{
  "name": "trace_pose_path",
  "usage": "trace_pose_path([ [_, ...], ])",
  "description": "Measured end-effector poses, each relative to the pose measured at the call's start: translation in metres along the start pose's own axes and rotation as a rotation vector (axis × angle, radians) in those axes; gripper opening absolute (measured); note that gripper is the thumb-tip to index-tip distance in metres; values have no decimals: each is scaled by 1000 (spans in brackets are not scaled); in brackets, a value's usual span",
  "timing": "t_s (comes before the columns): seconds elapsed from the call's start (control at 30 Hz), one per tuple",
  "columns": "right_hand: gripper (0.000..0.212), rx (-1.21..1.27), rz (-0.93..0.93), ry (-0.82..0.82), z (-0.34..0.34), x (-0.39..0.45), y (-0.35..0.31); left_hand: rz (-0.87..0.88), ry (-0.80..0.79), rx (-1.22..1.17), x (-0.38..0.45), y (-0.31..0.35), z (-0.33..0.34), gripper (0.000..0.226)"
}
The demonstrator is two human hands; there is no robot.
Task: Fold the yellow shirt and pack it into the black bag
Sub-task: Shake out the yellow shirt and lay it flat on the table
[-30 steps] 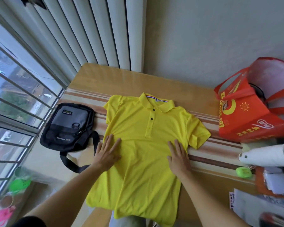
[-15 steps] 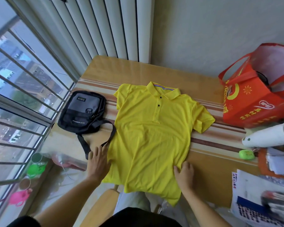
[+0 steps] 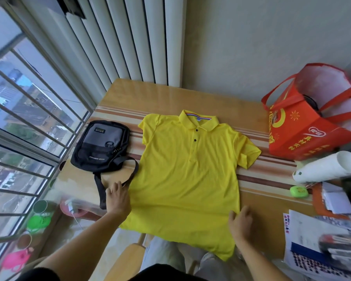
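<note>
The yellow shirt [image 3: 188, 169], a polo, lies flat and front up on the wooden table [image 3: 150, 94], collar toward the wall, its hem hanging over the near edge. The black bag [image 3: 101, 147] with a grey front panel lies just left of it, and its strap loops up to the shirt's left side. My left hand [image 3: 117, 198] rests with relaxed fingers on the shirt's lower left edge, next to the strap. My right hand [image 3: 240, 222] lies on the lower right edge, thumb on the cloth and fingers loosely bent.
A red tote bag [image 3: 304, 126] stands at the right, with a white paper roll [image 3: 328, 167], a small green case [image 3: 298, 191] and loose papers [image 3: 312, 240] in front of it. A barred window [image 3: 18, 138] runs along the left. A wooden chair back [image 3: 128, 258] is below the table edge.
Both hands have slid from the middle of the shirt down along its sides to the lower edges. The shirt lies flatter, and the view has pulled back.
</note>
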State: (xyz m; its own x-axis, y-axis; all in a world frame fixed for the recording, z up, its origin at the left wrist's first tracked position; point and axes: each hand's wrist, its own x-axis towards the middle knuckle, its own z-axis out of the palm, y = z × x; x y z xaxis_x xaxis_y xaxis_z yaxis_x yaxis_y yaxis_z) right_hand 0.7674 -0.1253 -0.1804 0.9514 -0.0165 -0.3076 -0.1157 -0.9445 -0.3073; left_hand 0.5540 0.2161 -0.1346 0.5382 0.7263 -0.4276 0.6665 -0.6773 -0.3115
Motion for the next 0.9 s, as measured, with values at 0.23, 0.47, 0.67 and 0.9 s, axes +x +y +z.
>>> trace_pose_path([
  [0.23,39,-206,-267,46,5,3,-21,361,37,-154,12,19,11,84],
  [0.47,21,-347,-208,-90,-19,57,-80,264,97,-277,56,44,-20,35],
  [0.67,13,-55,-495,16,-30,161,-171,294,227,-404,166,72,-105,41],
  [0.9,31,23,-532,106,-23,264,-230,270,142,-582,271,110,-168,70],
])
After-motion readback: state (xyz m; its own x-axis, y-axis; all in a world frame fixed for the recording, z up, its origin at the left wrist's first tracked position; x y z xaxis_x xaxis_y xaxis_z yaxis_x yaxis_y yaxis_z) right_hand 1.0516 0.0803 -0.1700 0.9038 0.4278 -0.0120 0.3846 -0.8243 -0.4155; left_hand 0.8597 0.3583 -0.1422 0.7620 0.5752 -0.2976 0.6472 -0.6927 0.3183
